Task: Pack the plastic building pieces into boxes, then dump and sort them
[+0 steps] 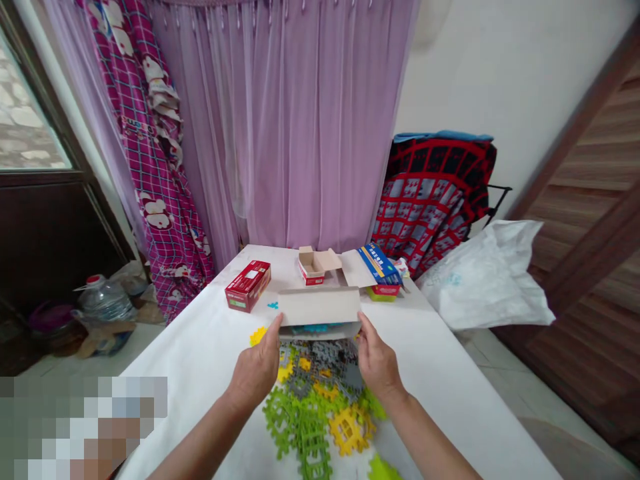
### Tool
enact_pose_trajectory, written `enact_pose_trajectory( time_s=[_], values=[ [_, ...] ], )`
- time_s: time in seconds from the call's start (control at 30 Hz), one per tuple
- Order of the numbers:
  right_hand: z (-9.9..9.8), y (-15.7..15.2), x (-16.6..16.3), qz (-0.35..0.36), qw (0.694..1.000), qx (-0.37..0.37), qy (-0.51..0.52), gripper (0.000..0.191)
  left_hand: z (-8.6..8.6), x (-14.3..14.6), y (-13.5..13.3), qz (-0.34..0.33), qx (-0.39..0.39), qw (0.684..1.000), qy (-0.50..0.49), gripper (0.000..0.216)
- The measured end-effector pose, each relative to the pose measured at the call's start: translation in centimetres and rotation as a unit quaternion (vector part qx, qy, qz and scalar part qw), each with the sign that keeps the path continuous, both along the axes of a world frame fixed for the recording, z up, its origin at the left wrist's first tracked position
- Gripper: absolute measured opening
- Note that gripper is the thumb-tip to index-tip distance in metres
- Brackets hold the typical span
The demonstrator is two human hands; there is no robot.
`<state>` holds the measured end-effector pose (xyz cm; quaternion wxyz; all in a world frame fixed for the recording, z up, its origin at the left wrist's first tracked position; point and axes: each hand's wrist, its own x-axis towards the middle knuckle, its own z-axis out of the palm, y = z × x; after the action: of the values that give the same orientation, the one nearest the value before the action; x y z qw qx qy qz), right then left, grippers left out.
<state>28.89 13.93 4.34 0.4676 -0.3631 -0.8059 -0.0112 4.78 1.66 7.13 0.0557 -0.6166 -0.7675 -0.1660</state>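
Both my hands grip a cardboard box (319,307) by its two ends, its pale grey-white inner side facing me. My left hand (257,360) is closed on the left end, thumb up along the edge. On the right end my right hand (377,360) is closed in the same way. Blue plastic pieces (315,328) show inside the box. Beneath and in front of it lies a pile of interlocking plastic pieces: grey pieces (300,383), yellow pieces (350,430) and green pieces (313,433). A small blue piece (273,305) lies left of the box.
A closed red box (249,285) stands at the back left of the white table (200,373). Behind mine are an open small box (313,267) and a blue box (381,265) with its flap out. A white sack (493,277) is beyond the right edge.
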Motion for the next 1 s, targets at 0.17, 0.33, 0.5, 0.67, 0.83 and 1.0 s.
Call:
enact_pose_trajectory(
  time_s=[0.17,0.33,0.5,0.67,0.83,1.0],
  values=[
    [0.4,2.3,0.3,-0.001,1.000,-0.003,0.001,0.056,-0.4,-0.1,2.9,-0.014,0.017,1.000,0.023,0.059],
    [0.1,2.9,0.5,0.002,1.000,-0.018,0.009,0.060,-0.5,-0.3,3.8,-0.017,0.028,0.999,0.025,0.060],
    [-1.1,2.9,0.1,0.014,0.999,-0.027,0.021,0.054,-1.4,0.5,3.8,0.001,0.024,1.000,0.011,0.061],
    [-0.1,4.1,-0.4,0.004,0.995,-0.086,0.041,0.051,-0.9,0.4,4.8,0.019,0.000,1.000,-0.004,0.061],
    [1.6,4.4,-0.5,-0.025,0.980,-0.189,0.052,0.042,0.0,0.0,4.4,0.015,-0.016,0.999,-0.028,0.058],
    [3.7,5.6,-1.4,-0.086,0.954,-0.286,0.010,0.036,0.9,-0.1,4.5,0.007,-0.009,0.998,-0.061,0.057]
  ],
)
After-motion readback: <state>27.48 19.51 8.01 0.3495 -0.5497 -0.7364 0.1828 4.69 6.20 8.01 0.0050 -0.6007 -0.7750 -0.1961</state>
